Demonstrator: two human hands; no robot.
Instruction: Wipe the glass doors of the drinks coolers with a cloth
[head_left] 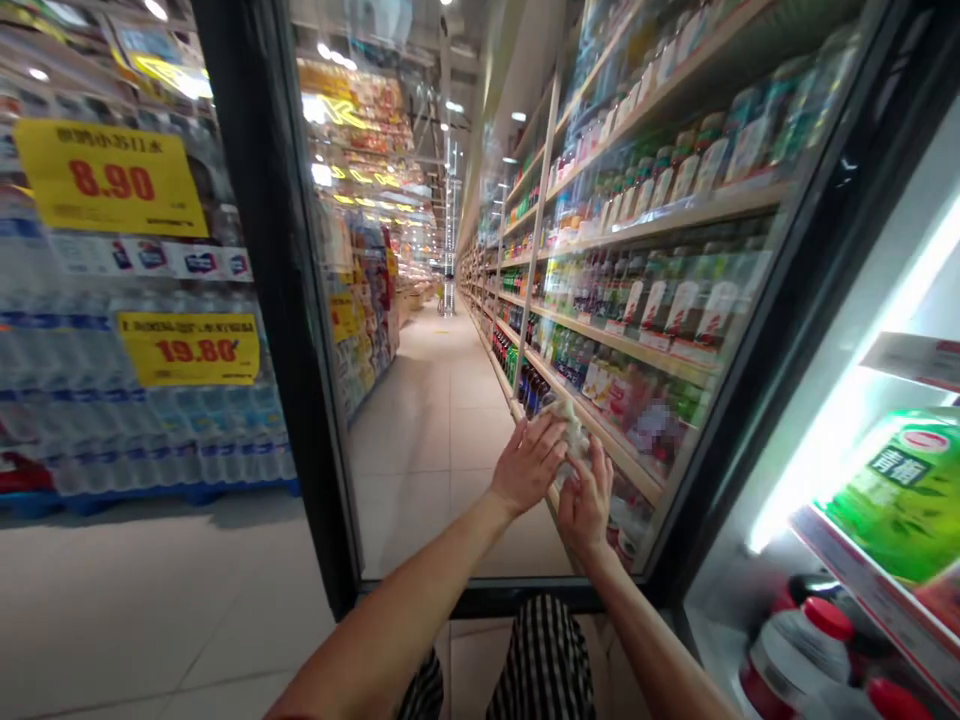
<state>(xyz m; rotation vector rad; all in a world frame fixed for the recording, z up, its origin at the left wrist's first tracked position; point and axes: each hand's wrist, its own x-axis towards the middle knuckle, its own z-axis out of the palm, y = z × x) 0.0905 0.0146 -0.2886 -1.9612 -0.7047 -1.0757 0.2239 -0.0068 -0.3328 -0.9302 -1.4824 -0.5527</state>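
Observation:
Both my hands are raised against the open glass door [465, 330] of a drinks cooler. My left hand [527, 463] and my right hand [585, 505] press a crumpled pale cloth [574, 437] between them against the lower part of the glass. Fingers of both hands curl around the cloth. My forearms reach up from the bottom of the view.
The door's black frame [262, 280] stands at left. The lit cooler interior [862, 480] at right holds red-capped bottles [802, 640] and green packs [907, 490]. Through the glass a store aisle with stocked shelves [637, 280] runs away. Stacked water bottles with yellow price signs [112, 180] stand at left.

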